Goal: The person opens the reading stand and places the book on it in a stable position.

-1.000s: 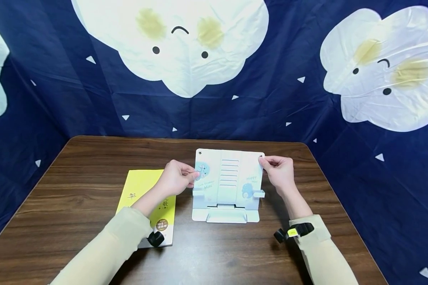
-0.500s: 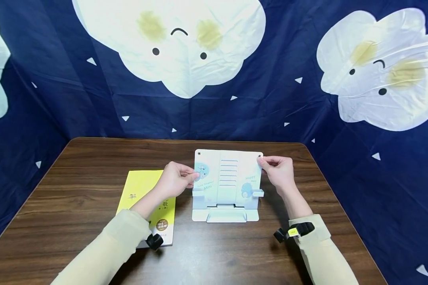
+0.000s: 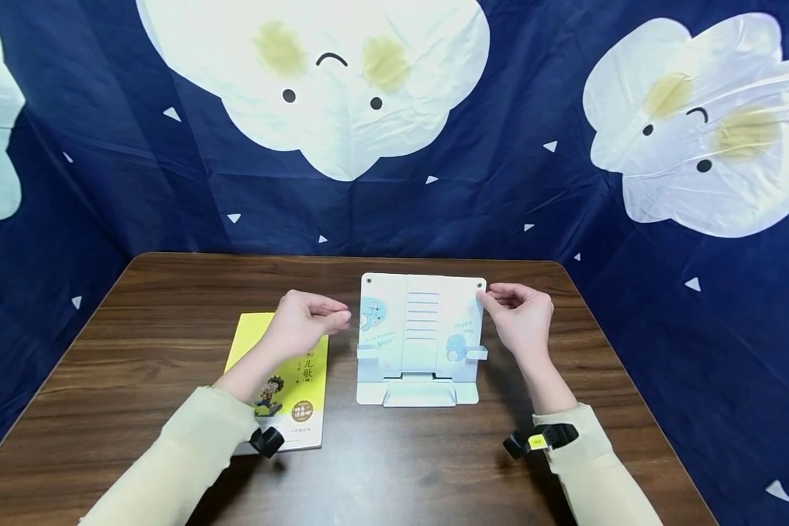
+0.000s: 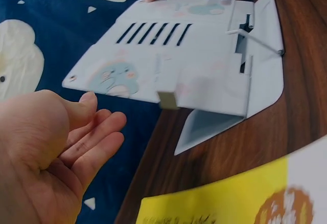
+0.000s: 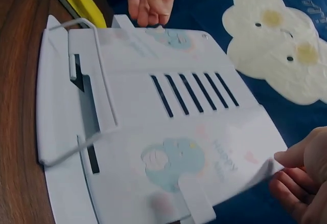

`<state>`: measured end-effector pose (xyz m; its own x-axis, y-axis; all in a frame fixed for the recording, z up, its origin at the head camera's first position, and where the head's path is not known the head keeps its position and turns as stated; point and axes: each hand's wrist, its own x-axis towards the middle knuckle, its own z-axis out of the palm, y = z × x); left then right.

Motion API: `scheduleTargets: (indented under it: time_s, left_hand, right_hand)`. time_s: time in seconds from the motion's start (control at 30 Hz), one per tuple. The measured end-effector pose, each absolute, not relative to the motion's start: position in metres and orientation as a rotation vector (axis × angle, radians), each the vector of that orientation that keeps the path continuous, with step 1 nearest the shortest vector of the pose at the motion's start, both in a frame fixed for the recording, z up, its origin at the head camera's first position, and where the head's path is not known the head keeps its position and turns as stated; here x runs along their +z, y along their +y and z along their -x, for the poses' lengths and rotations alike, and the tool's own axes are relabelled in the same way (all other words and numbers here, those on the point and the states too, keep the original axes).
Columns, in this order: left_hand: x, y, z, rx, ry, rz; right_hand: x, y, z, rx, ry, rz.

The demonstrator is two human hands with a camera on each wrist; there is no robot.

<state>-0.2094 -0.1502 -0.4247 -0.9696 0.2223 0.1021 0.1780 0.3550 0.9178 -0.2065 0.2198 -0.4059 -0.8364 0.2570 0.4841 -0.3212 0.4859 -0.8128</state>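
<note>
A white book stand (image 3: 423, 336) with pale blue dinosaur prints and a row of slots stands propped up on the table. My left hand (image 3: 305, 321) hovers just off its left edge, fingers loosely bent and holding nothing; the left wrist view shows a gap between this hand (image 4: 66, 142) and the panel. At the upper right corner, my right hand (image 3: 521, 318) pinches the panel's edge, thumb on the front and fingers behind, as the right wrist view also shows at the panel corner. A yellow book (image 3: 309, 394) lies flat under my left forearm, partly hidden by it.
The brown wooden table (image 3: 394, 482) ends at a far edge below a dark blue cloth backdrop (image 3: 269, 197) printed with white clouds. Small clips (image 3: 476, 353) and a wire ledge (image 4: 255, 40) stick out from the stand's front.
My left hand has let go of the stand's left edge and moved left. The right hand stays at the corner, its fingers shifted slightly outward. More of the yellow book shows.
</note>
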Motion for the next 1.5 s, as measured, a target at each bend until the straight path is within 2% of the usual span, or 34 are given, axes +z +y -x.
scheduleTargets:
  time_s: [0.17, 0.3, 0.63, 0.9, 1.1, 1.5]
  left_hand:
    - [-0.423, -0.174, 0.206, 1.611, 2.652, -0.334]
    - [-0.425, -0.197, 0.200, 1.558, 2.691, -0.268]
    - [-0.432, -0.251, 0.179, 1.544, 2.695, -0.043]
    - [-0.439, -0.290, 0.163, 1.514, 2.625, 0.119]
    - [-0.446, -0.307, 0.153, 1.480, 2.593, 0.211]
    - [-0.453, -0.318, 0.149, 1.505, 2.406, 0.206]
  right_hand:
    - [-0.401, 0.208, 0.195, 1.389, -2.171, -0.081]
    - [-0.402, 0.191, 0.186, 1.639, -2.193, -0.134]
    - [-0.424, 0.133, 0.164, 2.082, -2.438, -0.207]
    - [-0.440, 0.082, 0.152, 2.177, -2.620, -0.381]
    - [-0.449, 0.050, 0.143, 2.498, -2.551, -0.335]
    - [-0.452, 0.026, 0.130, 2.344, -2.766, -0.373]
